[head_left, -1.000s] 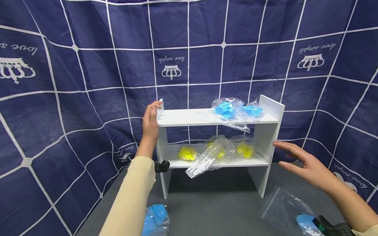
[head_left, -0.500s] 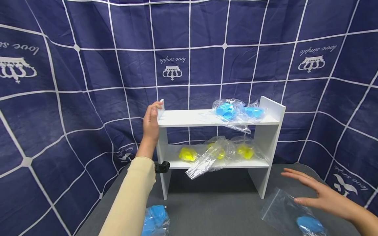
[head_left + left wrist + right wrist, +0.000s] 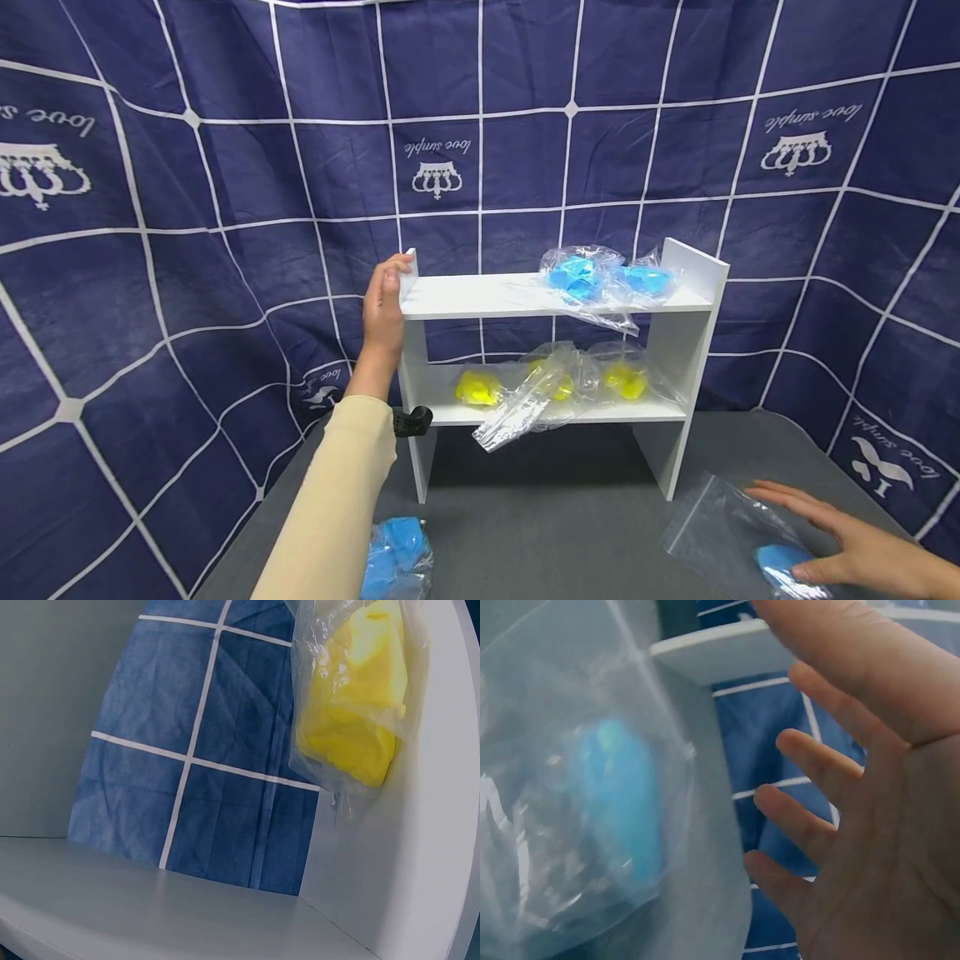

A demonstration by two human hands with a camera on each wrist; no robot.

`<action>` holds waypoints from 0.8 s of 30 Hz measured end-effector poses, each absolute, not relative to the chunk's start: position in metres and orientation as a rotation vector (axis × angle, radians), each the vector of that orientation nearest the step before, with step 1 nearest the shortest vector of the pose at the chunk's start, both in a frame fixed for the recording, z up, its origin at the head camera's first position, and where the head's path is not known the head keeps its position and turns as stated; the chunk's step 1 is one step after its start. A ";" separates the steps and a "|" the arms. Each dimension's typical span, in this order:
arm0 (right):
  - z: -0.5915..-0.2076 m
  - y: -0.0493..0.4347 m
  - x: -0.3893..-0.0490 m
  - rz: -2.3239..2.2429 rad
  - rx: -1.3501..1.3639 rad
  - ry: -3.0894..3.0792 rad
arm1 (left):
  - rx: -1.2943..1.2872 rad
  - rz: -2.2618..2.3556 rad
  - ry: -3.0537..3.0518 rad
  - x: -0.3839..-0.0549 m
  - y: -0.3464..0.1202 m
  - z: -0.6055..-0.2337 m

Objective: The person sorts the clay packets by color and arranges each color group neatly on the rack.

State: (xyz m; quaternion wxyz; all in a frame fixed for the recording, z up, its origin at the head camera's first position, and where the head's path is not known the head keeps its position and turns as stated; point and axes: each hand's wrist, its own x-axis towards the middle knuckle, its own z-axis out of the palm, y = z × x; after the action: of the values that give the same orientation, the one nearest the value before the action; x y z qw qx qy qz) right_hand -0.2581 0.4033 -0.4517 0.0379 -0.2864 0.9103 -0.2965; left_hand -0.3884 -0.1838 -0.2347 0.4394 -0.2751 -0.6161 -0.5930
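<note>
My left hand (image 3: 385,304) grips the upper left side panel of a white two-tier shelf (image 3: 465,298), fingers hooked over its edge. Down at the right, my right hand (image 3: 843,537) hovers with spread fingers over a clear zip bag (image 3: 708,521) holding a blue lump (image 3: 783,562). The thumb overlaps the lump in the head view. In the right wrist view the blue lump (image 3: 622,799) lies in its bag beside the palm, with nothing between the fingers. A yellow lump in a clear bag (image 3: 356,705) lies on the lower tier in the left wrist view.
Bagged blue lumps (image 3: 576,277) sit at the right of the top tier. Several bagged yellow lumps (image 3: 478,387) line the lower tier, one bag end (image 3: 510,423) overhanging its front. Another blue bag (image 3: 397,554) lies front left on the grey table (image 3: 540,517). A blue curtain (image 3: 517,167) surrounds it.
My right hand has come down from beside the shelf's right panel to the zip bag at the lower right. The left hand keeps its hold on the shelf.
</note>
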 end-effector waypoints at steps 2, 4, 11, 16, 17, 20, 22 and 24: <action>-0.459 0.410 -0.258 -0.909 -0.866 2.742 | -0.679 -1.469 -1.532 -0.395 -0.186 -0.238; -0.467 0.416 -0.257 -0.887 -0.905 2.725 | -0.680 -1.464 -1.536 -0.398 -0.187 -0.239; -0.491 0.418 -0.252 -0.701 -1.265 3.007 | -0.704 -1.458 -1.521 -0.400 -0.189 -0.241; -0.501 0.420 -0.251 -0.646 -1.288 3.089 | -0.684 -1.482 -1.529 -0.395 -0.186 -0.238; -0.502 0.421 -0.251 -0.658 -1.291 3.083 | -0.683 -1.482 -1.532 -0.392 -0.185 -0.237; -0.506 0.423 -0.254 -0.685 -1.354 3.069 | -0.688 -1.477 -1.545 -0.379 -0.181 -0.231; -0.507 0.424 -0.255 -0.722 -1.373 3.049 | -0.690 -1.473 -1.549 -0.371 -0.178 -0.228; -0.508 0.425 -0.256 -0.717 -1.384 3.040 | -0.686 -1.471 -1.549 -0.365 -0.175 -0.225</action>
State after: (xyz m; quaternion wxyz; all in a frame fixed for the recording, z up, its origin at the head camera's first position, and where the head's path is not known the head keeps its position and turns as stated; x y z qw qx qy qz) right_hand -0.2564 0.4252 -0.5081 -0.1371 -0.4014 0.8814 -0.2079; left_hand -0.3649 -0.1753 -0.2252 0.4340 -0.2753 -0.6219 -0.5908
